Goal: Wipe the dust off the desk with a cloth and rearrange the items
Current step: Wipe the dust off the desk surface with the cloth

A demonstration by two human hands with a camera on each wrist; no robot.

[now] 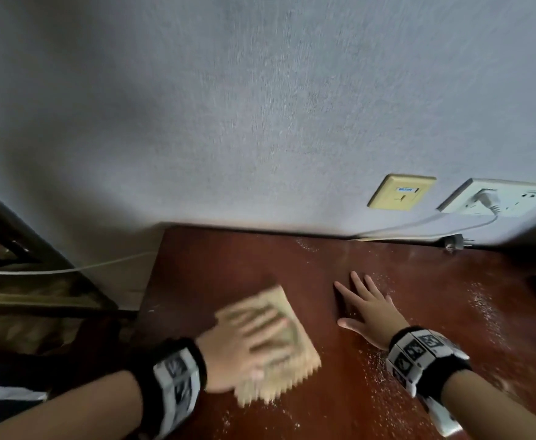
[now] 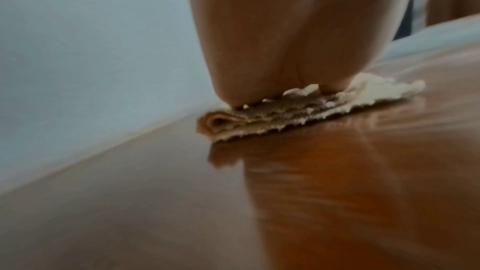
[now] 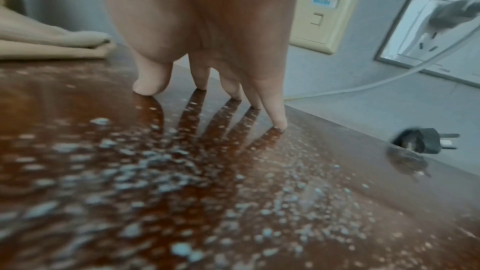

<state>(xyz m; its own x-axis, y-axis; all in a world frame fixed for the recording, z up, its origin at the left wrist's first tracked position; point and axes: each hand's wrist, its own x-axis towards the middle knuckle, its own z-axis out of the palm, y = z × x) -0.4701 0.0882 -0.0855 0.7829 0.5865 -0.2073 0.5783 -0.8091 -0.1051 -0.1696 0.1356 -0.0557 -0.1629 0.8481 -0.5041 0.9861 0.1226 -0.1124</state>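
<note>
Head view looks down over the desk [image 1: 339, 258]; both wrist views skim its surface closely toward the wall [image 1: 260, 106].

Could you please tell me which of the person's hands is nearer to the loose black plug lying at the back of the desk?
The right hand; the black plug lies beyond it to the right. The left hand presses the cloth farther left.

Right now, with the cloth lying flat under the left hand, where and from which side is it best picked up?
Probably the folded corner of the cloth, where the layers loop into a thick rounded edge. Pinch it thumb-under from the desk's left side. The frayed edge toward the person lies thin and flat, harder to catch. The left hand presses flat on top; the right hand rests on the desk apart.
</note>
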